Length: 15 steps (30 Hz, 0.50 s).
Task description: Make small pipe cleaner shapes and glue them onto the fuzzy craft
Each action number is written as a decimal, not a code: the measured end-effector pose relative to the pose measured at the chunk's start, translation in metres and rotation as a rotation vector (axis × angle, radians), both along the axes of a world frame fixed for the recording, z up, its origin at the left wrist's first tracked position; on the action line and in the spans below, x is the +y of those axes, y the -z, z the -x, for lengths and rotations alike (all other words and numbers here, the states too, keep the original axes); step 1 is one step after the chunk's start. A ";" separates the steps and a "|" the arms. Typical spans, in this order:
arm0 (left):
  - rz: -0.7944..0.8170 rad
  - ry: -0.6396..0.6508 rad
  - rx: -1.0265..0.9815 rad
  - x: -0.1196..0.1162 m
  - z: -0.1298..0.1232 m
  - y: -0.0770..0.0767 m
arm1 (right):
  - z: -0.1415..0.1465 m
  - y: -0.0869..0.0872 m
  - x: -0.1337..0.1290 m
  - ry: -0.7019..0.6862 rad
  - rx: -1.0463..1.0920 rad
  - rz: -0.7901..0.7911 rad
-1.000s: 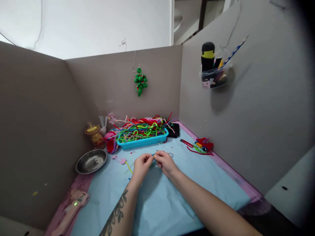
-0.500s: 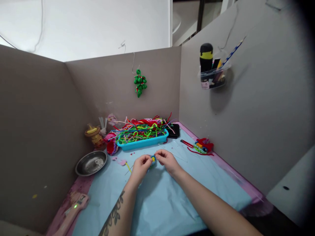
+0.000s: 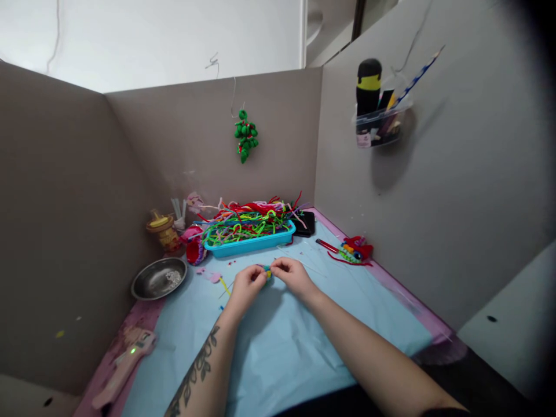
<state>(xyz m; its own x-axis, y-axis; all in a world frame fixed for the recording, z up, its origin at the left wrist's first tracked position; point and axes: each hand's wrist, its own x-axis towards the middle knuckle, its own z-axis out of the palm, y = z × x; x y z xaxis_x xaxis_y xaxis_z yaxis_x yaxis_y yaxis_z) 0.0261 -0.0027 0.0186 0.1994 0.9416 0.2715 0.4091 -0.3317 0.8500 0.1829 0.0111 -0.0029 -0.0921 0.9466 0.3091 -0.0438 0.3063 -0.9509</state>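
Over the middle of the blue table cover, my left hand [image 3: 247, 285] pinches a small blue-and-yellow pipe-cleaner piece [image 3: 269, 274] between thumb and fingers. From the other side my right hand [image 3: 294, 278] has its thumb and fingertips closed at the upper edge of that same piece. The fingers hide much of its shape. Just beyond both hands stands a turquoise tray [image 3: 254, 248] heaped with many-coloured pipe cleaners [image 3: 249, 225]. To the left of my left hand lies a pink piece with a yellow stem [image 3: 212, 277].
A metal bowl [image 3: 141, 285] of small pale bits sits left, above a pink device [image 3: 125, 365] with a green light. A cup [image 3: 165, 234] stands behind the bowl. At right lie a red cutter [image 3: 326, 246] and a colourful pipe-cleaner figure [image 3: 354, 250]. Grey panels [image 3: 208, 139] enclose the table.
The view has tilted slightly, so the surroundings sit a little higher or lower. My fingers have drawn closer together around the blue-and-yellow piece, which has turned and shows less.
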 end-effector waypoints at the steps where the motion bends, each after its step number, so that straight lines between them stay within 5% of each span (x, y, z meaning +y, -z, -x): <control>1: -0.010 -0.007 0.006 0.000 0.000 -0.001 | 0.000 0.000 0.000 0.002 -0.008 -0.001; 15: -0.193 -0.009 0.173 -0.001 0.002 -0.001 | -0.001 0.000 0.001 -0.023 -0.047 0.008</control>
